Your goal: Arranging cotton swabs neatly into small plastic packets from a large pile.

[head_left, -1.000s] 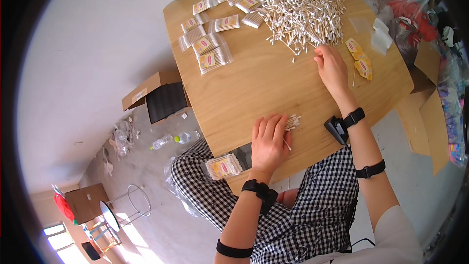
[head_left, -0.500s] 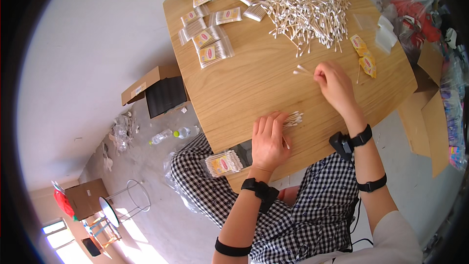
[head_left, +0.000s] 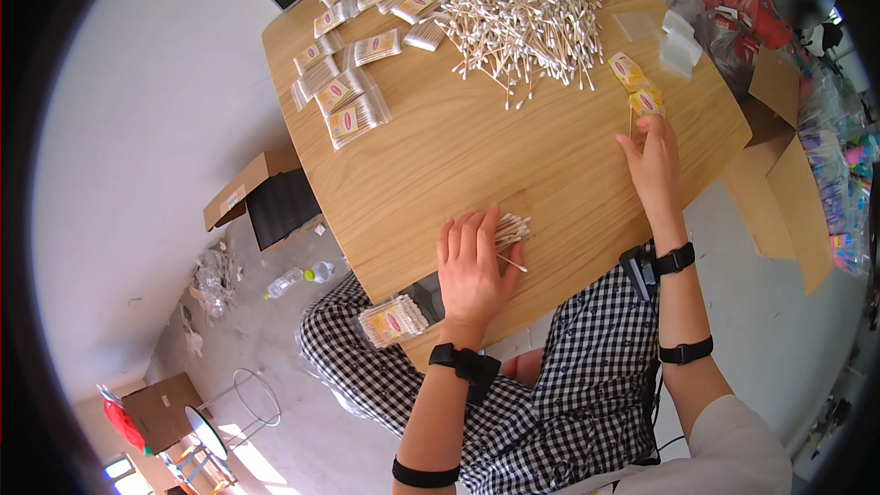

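Observation:
My left hand (head_left: 472, 266) rests near the front edge of the wooden table, its fingers curved over a small bundle of cotton swabs (head_left: 511, 231). White tips stick out on its right side, and one swab points away from the rest. My right hand (head_left: 655, 160) is at the right of the table, thumb and forefinger apart, beside a single swab (head_left: 631, 121) and touching or nearly touching the yellow printed cards (head_left: 645, 101). Its palm is hidden. A large heap of loose cotton swabs (head_left: 527, 18) lies at the far side.
Filled small bags of swabs (head_left: 353, 119) lie along the far left. A packed bag (head_left: 392, 321) sits at the front left edge. Clear empty bags (head_left: 678, 44) lie at the right. Open cardboard boxes (head_left: 779, 183) stand on the floor beside the table.
My right hand has moved right, to the yellow cards, and its fingers have opened; the swabs that stuck out of it no longer show. My left hand stays on its bundle. The view has shifted.

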The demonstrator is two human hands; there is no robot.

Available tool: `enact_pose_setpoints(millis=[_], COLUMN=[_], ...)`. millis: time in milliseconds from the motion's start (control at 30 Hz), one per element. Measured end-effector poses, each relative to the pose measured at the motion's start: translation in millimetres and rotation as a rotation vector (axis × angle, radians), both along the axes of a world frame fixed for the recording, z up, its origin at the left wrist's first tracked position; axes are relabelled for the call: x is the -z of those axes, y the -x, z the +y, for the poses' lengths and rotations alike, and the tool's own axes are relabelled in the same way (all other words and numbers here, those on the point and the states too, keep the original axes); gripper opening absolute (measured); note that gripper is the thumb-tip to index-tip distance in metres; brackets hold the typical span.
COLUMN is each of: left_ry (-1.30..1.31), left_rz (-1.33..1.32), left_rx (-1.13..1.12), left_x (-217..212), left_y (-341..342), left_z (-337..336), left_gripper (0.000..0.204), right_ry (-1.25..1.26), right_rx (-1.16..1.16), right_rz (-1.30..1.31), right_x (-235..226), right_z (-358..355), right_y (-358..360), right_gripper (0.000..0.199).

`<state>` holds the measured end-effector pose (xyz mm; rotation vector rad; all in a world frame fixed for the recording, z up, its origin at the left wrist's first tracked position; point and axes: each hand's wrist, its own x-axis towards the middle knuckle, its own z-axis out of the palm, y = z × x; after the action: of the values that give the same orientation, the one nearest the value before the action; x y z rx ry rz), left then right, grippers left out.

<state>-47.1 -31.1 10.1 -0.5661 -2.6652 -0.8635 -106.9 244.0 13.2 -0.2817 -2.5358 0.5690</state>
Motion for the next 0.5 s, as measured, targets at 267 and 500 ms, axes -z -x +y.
enact_pose_setpoints(millis=[267,500], left_ry=[0.003,0.088], left_rz=[-0.114,-0.044], left_rx=[-0.008,-0.043], left_x=[-0.3,6.4], left_y=[-6.0,-3.4], left_z=[-6.4,-1.6], left_gripper=[0.077,0.098], right_ry=[0.257,0.549], right_rx=[-0.516,-0.822], right_rz=[-0.146,-0.206], right_x=[-9.1,-2.3], right_z=[-74.0,-108.6], right_y=[-10.9,-21.2], right_gripper=[0.008,0.009])
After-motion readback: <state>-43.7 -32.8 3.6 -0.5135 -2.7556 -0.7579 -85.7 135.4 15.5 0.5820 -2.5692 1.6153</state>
